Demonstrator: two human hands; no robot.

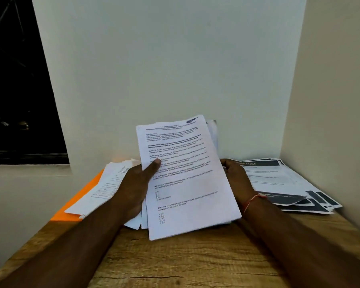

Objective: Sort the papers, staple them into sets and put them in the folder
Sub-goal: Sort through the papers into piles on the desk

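Sheaf (pixel 187 183) held over bench (pixel 175 262); folder (pixel 66 217) to its left, dark-headed pile (pixel 279 177) to its right. Left hand (pixel 133 188) pinches left edge, thumb on top; right hand (pixel 237 179) grips right edge. Advice: check top heading, peel one sheet only, keep remainder squared.

Table: wooden top (pixel 175 262) with visible grain, set into a corner of pale walls
Left side: orange folder (pixel 71 213) lying flat at the table's left edge, partly covered by printed white sheets (pixel 104 188)
Right side: fanned pile of dark-banded sheets (pixel 279 179), close to the right wall
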